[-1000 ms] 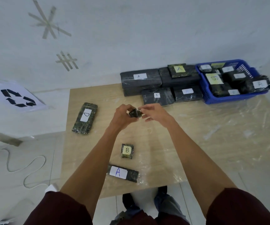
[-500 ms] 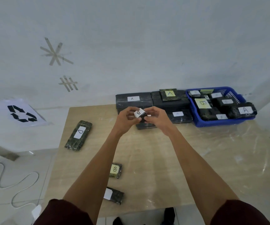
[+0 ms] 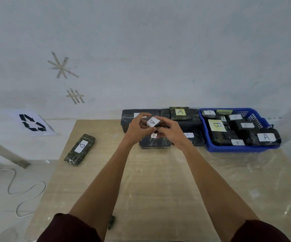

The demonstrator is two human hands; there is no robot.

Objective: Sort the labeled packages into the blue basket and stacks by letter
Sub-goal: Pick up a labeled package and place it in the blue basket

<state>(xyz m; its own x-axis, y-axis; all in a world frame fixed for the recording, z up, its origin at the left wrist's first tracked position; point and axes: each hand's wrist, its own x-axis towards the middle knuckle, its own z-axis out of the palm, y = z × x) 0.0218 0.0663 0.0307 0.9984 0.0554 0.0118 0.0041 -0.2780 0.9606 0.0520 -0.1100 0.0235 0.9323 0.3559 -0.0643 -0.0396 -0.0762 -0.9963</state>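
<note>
Both hands pinch the small B package (image 3: pixel 153 122) between curled fingertips (image 3: pixel 139 117), above the A stacks (image 3: pixel 180 112) — left hand (image 3: pixel 137 131) on its left, right hand (image 3: pixel 171 133) on its right. The blue basket (image 3: pixel 228 149) lies to the right, nearer the right hand.

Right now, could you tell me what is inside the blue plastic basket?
Dark wrapped packages labelled A and B fill the blue plastic basket; anything beneath them is covered.
</note>
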